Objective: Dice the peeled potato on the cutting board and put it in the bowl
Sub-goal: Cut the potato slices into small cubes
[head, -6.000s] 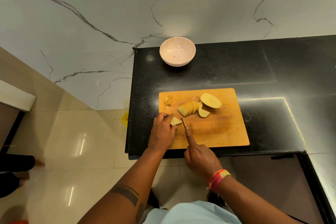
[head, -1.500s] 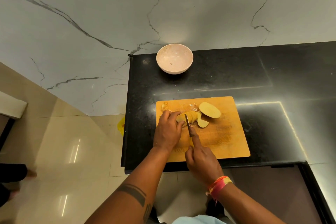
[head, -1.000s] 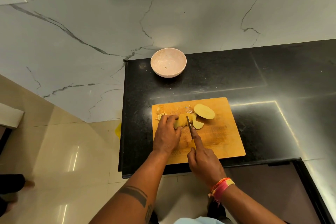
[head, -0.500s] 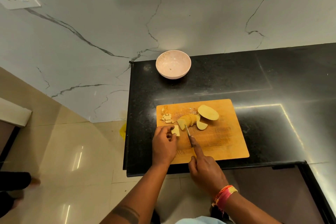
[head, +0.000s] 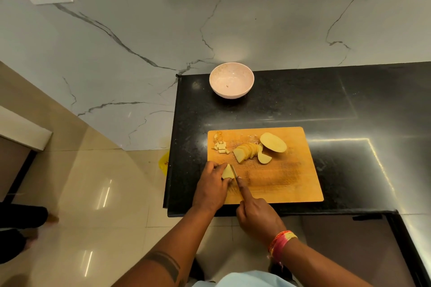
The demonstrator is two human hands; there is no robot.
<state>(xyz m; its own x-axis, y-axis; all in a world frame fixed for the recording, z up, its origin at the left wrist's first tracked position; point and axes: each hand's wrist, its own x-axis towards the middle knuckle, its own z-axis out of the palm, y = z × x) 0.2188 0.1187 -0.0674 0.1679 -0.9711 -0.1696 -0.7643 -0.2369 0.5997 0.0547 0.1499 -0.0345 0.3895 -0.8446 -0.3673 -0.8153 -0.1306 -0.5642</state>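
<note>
A wooden cutting board (head: 286, 181) lies on the black counter. My left hand (head: 212, 187) pinches a potato slice (head: 227, 172) flat near the board's front left. My right hand (head: 256, 215) grips a small knife (head: 234, 172), index finger along its spine, the blade against that slice. A fan of slices (head: 247, 152), a half slice (head: 264, 158) and a large potato half (head: 272, 142) lie mid-board. Small dice (head: 221, 146) sit at the back left corner. A pale bowl (head: 231, 79) stands behind the board and holds no potato.
The black counter (head: 349, 104) ends just left of the board, with tiled floor (head: 93, 193) below. A marble wall (head: 163, 18) with two socket plates rises behind. A person's dark-clad leg shows at the far left edge.
A small pile of dice now lies at the board's back left. My left hand has pulled a fresh slice toward the front, and the knife has come onto it. The view rose.
</note>
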